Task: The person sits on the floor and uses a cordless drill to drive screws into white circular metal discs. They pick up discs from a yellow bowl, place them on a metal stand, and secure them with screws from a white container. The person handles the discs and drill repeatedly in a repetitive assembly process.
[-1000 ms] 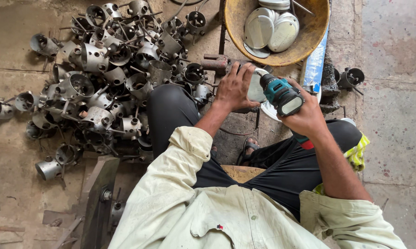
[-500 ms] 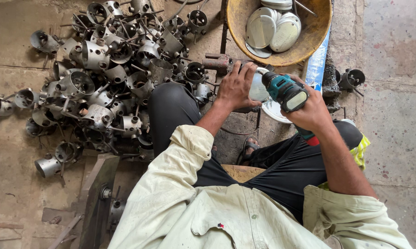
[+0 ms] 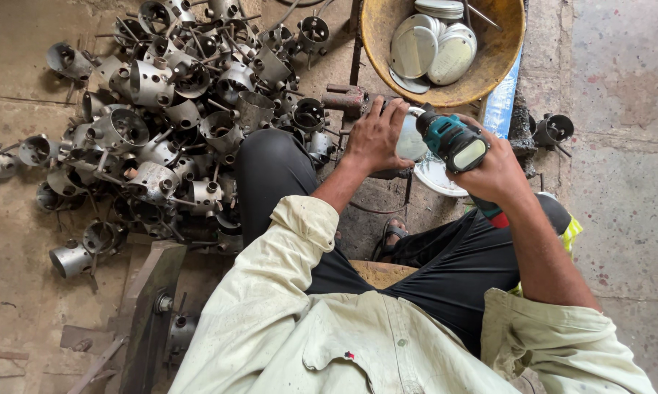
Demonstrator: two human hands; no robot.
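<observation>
The left hand (image 3: 376, 138) pins a round pale metal disc (image 3: 410, 142); the right hand (image 3: 493, 171) grips a teal cordless drill (image 3: 451, 140), whose bit could slip toward the fingers.

The shiny round metal disc (image 3: 410, 138) is mostly hidden behind the left hand (image 3: 376, 137) and the teal cordless drill (image 3: 456, 144). The top edge cuts off the yellow round basin (image 3: 498, 64).
</observation>
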